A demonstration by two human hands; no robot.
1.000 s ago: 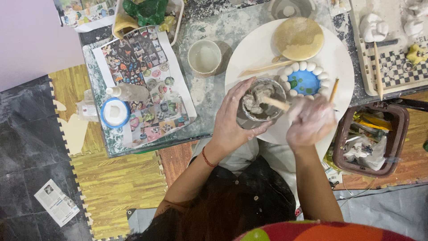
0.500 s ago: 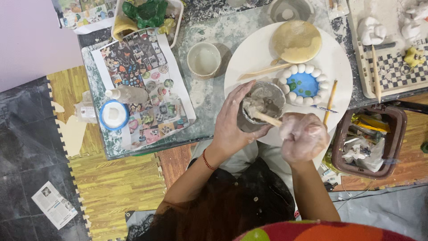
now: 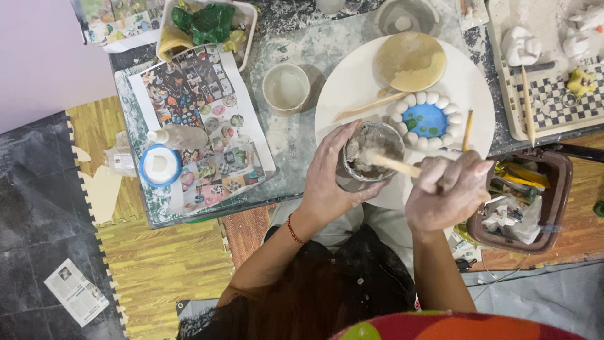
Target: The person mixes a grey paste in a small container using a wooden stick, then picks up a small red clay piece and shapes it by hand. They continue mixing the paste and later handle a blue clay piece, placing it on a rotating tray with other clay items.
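Right hand (image 3: 448, 192) is drawing back toward the body, now clear of the cup rim | wooden stick (image 3: 395, 165) is tilting lower, its tip swinging to the left side of the grey clay mix | clay-smeared cup (image 3: 372, 151) is sitting slightly lower under the left hand (image 3: 330, 179)

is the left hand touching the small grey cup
Touching. The head view shows the left hand wrapped around the side of the small grey cup, thumb and fingers pressed on its rim and wall with no gap, while the right hand holds a wooden stick in it.
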